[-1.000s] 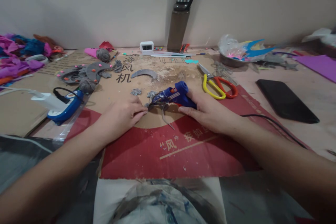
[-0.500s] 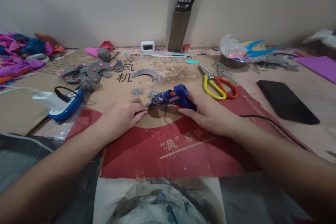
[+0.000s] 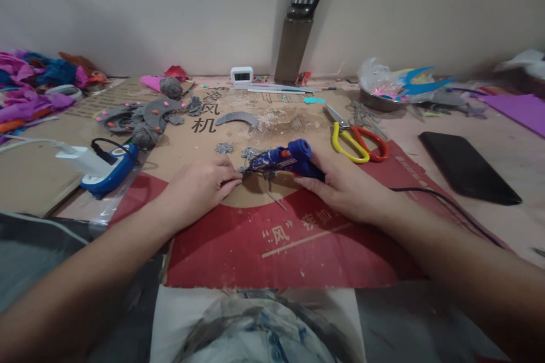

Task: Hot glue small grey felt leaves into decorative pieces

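My right hand [image 3: 340, 184] is wrapped round the handle of a blue glue gun [image 3: 283, 159], whose nozzle points left. At the nozzle tip, the fingers of my left hand [image 3: 210, 181] pinch a small grey piece, which looks like yarn; the fingers and the gun partly hide it. A strand of grey yarn [image 3: 275, 193] trails below the gun onto the cardboard [image 3: 276, 272]. Just beyond lie small grey yarn clumps [image 3: 223, 148] and a grey felt crescent [image 3: 237, 117].
Scissors [image 3: 351, 139] with yellow and red handles lie right of the gun, near a black phone [image 3: 468, 167]. Left are a blue power strip [image 3: 110, 173] and grey crescents with pink dots [image 3: 155, 113]. A bottle [image 3: 294, 39] and metal bowl [image 3: 378, 101] stand behind.
The whole view has shifted slightly. My hands and the glue gun keep nearly the same places, with the nozzle still at the pinched grey piece.
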{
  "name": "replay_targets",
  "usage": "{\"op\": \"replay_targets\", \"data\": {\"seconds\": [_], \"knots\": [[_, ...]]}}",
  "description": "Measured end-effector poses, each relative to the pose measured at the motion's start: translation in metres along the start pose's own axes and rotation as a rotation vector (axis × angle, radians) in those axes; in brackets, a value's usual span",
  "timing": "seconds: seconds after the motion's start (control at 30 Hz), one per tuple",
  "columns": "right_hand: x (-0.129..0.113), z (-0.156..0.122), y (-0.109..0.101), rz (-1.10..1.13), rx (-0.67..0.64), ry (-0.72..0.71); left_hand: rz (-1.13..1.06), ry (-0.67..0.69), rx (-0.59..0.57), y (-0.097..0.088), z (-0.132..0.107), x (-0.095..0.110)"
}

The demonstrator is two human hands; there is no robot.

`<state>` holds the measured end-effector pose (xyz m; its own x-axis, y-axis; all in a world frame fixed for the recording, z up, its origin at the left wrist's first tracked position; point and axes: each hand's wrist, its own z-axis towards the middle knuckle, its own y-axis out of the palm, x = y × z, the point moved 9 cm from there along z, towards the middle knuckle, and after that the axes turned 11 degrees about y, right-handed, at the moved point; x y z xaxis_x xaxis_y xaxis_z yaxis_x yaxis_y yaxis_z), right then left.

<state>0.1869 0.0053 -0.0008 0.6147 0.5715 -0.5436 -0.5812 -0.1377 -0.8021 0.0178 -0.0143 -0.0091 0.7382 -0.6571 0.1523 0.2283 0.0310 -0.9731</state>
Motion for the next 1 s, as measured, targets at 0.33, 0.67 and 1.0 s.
{"op": "replay_targets", "data": {"seconds": [0.33, 0.67, 1.0], "knots": [[0.000, -0.001, -0.001, 0.015, 0.015, 0.015, -0.005, -0.009, -0.005, -0.001, 0.001, 0.002], [0.005, 0.000, -0.004, -0.007, 0.018, 0.040, 0.024, 0.008, 0.000, -0.002, 0.001, 0.004], [0.012, 0.004, 0.008, 0.089, -0.040, 0.094, 0.019, 0.035, 0.001, -0.001, 0.001, 0.004]]}}
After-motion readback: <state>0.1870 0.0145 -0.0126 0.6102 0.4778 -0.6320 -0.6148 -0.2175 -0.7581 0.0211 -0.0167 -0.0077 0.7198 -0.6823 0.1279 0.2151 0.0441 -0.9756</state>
